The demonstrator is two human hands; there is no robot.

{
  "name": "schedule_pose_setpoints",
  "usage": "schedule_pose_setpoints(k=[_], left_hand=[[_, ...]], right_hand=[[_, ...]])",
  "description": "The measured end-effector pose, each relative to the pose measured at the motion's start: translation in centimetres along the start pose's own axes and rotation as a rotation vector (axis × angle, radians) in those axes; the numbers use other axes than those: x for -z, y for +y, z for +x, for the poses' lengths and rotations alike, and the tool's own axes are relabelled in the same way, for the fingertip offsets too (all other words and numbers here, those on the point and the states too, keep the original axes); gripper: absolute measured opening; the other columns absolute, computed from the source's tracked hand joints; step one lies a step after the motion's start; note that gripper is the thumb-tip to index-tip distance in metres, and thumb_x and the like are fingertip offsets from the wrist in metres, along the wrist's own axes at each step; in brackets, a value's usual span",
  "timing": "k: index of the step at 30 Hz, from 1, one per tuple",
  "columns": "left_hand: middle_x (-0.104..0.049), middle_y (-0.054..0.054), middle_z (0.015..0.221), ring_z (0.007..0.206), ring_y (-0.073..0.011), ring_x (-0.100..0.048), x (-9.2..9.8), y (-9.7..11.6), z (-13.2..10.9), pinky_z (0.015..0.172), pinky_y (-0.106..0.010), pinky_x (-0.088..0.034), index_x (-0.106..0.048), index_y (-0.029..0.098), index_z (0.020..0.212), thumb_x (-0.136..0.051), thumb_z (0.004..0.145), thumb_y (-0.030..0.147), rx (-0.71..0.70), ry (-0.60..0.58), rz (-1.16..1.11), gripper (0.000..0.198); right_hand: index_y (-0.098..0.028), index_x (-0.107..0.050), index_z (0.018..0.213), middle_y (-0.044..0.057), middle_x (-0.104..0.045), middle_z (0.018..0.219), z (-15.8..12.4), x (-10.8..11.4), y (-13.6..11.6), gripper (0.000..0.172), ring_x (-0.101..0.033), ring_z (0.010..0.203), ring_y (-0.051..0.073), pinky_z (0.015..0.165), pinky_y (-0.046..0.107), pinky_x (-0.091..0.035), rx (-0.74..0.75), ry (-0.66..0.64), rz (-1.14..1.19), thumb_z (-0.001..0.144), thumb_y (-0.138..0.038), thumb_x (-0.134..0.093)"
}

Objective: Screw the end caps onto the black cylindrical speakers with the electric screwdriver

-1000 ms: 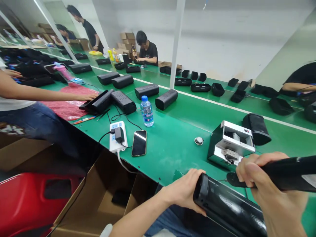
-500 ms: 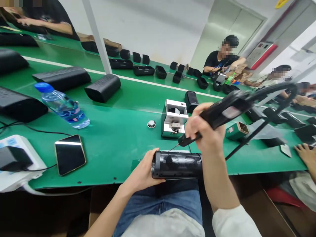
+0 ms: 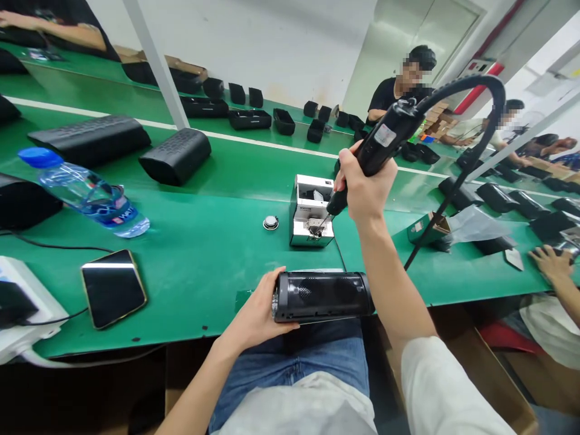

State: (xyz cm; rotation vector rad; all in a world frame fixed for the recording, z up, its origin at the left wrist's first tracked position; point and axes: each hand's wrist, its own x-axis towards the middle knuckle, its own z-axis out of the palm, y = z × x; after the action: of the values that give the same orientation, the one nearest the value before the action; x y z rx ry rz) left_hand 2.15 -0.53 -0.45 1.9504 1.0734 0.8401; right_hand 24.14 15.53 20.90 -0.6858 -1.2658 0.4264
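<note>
My left hand point(image 3: 263, 308) grips the left end of a black cylindrical speaker point(image 3: 324, 296), which lies sideways at the table's front edge. My right hand point(image 3: 369, 184) is wrapped round a black electric screwdriver point(image 3: 383, 139) with a thick cable at its top. The screwdriver slants down to the left, and its thin bit reaches the front of a white screw feeder point(image 3: 312, 211). Whether a screw sits on the bit is too small to tell. Left of the feeder lies a small round silver part point(image 3: 270, 223).
A water bottle point(image 3: 86, 190), a phone point(image 3: 114, 289) and a white power strip point(image 3: 34, 308) stand at the left. Black speaker housings point(image 3: 176, 156) line the far side. A green box point(image 3: 426, 228) is at the right, near a co-worker's hand point(image 3: 553, 263). Other people sit beyond.
My right hand has lifted the screwdriver from the speaker's top edge and moved it forward to the screw feeder. My left hand keeps its hold on the speaker. The view has shifted slightly.
</note>
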Motion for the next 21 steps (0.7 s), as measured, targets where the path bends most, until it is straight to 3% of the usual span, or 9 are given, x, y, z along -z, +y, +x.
schedule_pose_setpoints(k=[10,16,21], left_hand=[[-0.049,-0.019,0.169,0.155,-0.0449,-0.057,-0.1,-0.2,0.0,0.129,-0.065,-0.051,-0.027,0.032,0.170,-0.103,0.076,0.031,-0.010,-0.004,0.009,0.121],[-0.049,-0.019,0.168,0.155,-0.0440,-0.055,0.0,-0.3,0.0,0.129,-0.066,-0.049,-0.026,0.033,0.170,-0.101,0.079,0.031,-0.009,-0.020,0.014,0.119],[-0.049,-0.018,0.168,0.156,-0.0442,-0.055,-0.1,-0.4,0.0,0.129,-0.066,-0.049,-0.026,0.032,0.170,-0.101,0.078,0.033,-0.014,-0.016,0.019,0.119]], right_hand=[[-0.027,-0.057,0.080,-0.006,-0.053,0.064,0.1,-0.1,0.4,0.039,-0.047,0.042,0.011,0.040,0.031,-0.042,0.008,-0.019,-0.018,0.095,-0.045,-0.087],[-0.028,-0.052,0.082,-0.005,-0.053,0.066,0.5,0.2,1.2,0.049,-0.051,0.048,0.012,0.044,0.031,-0.047,-0.022,-0.061,-0.091,0.096,-0.064,-0.082],[-0.027,-0.053,0.083,-0.005,-0.052,0.066,0.1,0.4,1.2,0.052,-0.052,0.048,0.011,0.043,0.030,-0.046,-0.028,-0.087,-0.064,0.095,-0.069,-0.082]])
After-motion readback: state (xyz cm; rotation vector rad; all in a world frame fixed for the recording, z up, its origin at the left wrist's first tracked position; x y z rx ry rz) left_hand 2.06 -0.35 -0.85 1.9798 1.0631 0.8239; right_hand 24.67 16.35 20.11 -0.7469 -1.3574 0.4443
